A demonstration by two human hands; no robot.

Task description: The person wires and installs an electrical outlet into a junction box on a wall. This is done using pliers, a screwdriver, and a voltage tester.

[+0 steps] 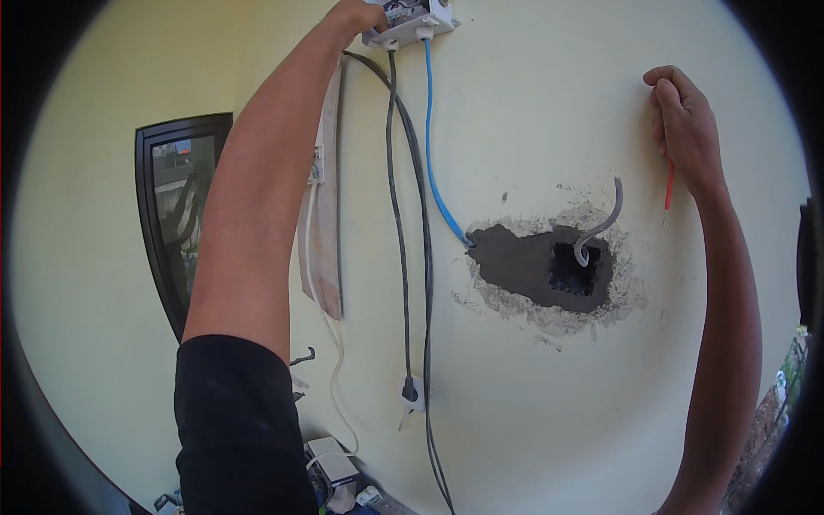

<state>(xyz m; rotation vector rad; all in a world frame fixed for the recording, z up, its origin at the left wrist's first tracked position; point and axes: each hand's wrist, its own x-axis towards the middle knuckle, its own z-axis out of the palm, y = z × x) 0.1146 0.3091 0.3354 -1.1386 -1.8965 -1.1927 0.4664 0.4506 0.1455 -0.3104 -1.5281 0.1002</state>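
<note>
Head view shows our left hand [360, 15] at the white box [407, 37], its grip we cannot tell, and our right hand [689, 123] curled round a red tool [669, 184].

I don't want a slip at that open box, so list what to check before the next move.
1. Left hand at the box: ok, by its left side.
2. Red tool in the right hand: ok, tip pointing down.
3. Red tool at the box: not ok, held apart, off to the right.
4. Blue cable at the box: ok, meets its underside.
5. Black plug out of the white socket: not ok, appears plugged in.
6. Power off: cannot tell.
</note>
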